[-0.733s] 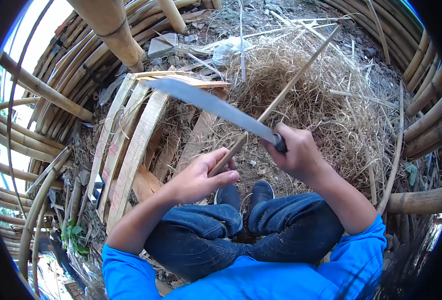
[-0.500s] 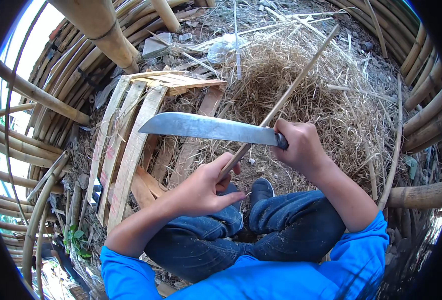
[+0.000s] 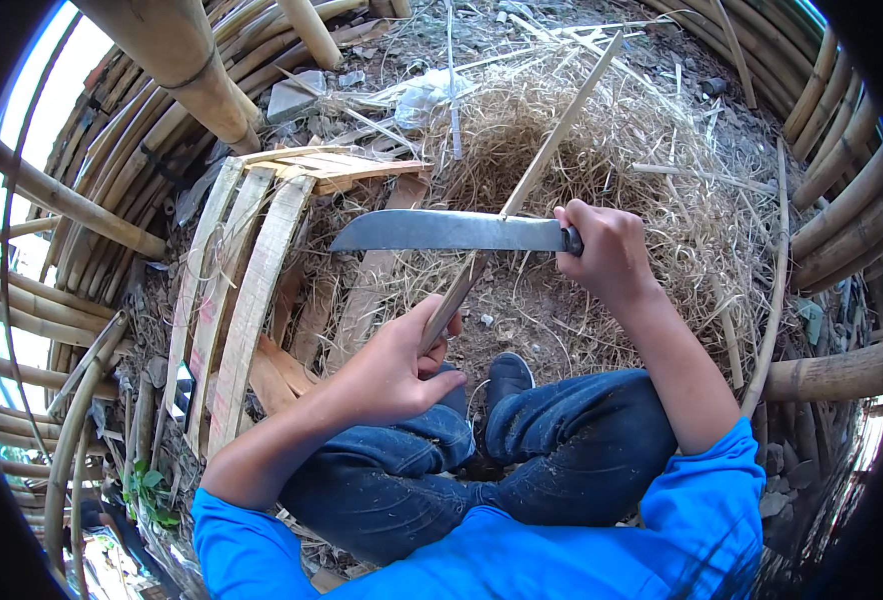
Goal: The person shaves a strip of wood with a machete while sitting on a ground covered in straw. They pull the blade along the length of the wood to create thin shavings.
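My right hand (image 3: 607, 250) is closed round the dark handle of a machete (image 3: 432, 230), its wide grey blade pointing left. The blade lies across a long, thin bamboo strip (image 3: 557, 140) and hides a short stretch of it. Lower down, my left hand (image 3: 412, 355) grips the near end of that strip, which slants away up and to the right. Both hands are above my crossed legs, in front of the dark shoe (image 3: 510, 377).
A slatted wooden crate (image 3: 262, 290) lies to the left. Beyond my hands spreads a heap of pale shavings (image 3: 622, 190). Bamboo poles (image 3: 177, 60) rise at the far left, and a thick bamboo pole (image 3: 832, 372) juts in at right. A clear plastic bag (image 3: 427, 95) lies farther back.
The machete has shifted right and its blade has turned more level, with its edge now across the strip higher up. The strip stands a little steeper. Both hands keep their hold.
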Demonstrator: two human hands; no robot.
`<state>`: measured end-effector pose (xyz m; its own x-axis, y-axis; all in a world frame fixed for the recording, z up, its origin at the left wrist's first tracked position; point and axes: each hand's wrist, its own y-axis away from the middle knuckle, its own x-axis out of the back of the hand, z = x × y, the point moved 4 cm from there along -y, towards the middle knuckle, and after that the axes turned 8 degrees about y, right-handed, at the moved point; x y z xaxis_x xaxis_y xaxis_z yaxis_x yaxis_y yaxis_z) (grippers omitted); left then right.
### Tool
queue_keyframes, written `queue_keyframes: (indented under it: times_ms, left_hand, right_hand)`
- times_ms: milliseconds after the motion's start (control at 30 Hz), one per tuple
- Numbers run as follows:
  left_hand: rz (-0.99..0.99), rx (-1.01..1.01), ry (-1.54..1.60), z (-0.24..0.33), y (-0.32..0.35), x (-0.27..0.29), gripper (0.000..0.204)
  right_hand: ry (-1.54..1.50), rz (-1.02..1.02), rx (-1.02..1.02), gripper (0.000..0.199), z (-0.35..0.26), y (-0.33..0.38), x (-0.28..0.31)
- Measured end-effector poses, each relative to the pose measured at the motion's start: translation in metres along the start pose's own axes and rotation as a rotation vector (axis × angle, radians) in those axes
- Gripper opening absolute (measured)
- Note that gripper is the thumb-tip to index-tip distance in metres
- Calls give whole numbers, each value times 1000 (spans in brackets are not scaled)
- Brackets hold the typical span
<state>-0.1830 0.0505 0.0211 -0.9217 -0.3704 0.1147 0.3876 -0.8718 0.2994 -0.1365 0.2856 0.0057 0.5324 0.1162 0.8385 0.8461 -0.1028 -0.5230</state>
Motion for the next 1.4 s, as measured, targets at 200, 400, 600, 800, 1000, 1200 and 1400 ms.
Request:
queue_keyframes:
  times_ms: [200, 400, 600, 800, 1000, 1200, 1400]
  left_hand:
    - [-4, -14, 60, -13, 6, 6, 37]
    - [-44, 10, 188, -33, -6, 11, 36]
    - [-19, 62, 222, -26, -3, 11, 37]
    - [58, 31, -23, -6, -3, -4, 31]
    - [33, 51, -58, -13, -3, -9, 34]
    - [52, 102, 132, -36, -13, 3, 33]
    - [138, 91, 91, -34, -10, 15, 22]
  right_hand:
    - [27, -115, -488, 18, 79, 7, -20]
    - [181, -78, -562, 29, 107, 63, -12]
    - [-214, -89, -375, 18, 9, 2, -8]
    - [-146, -100, -169, 7, 6, -3, -15]
    - [50, -177, -440, 16, 77, -1, -40]
    - [231, -42, -622, 27, 139, 63, -32]
    - [-205, -61, -405, 13, 43, 5, -13]
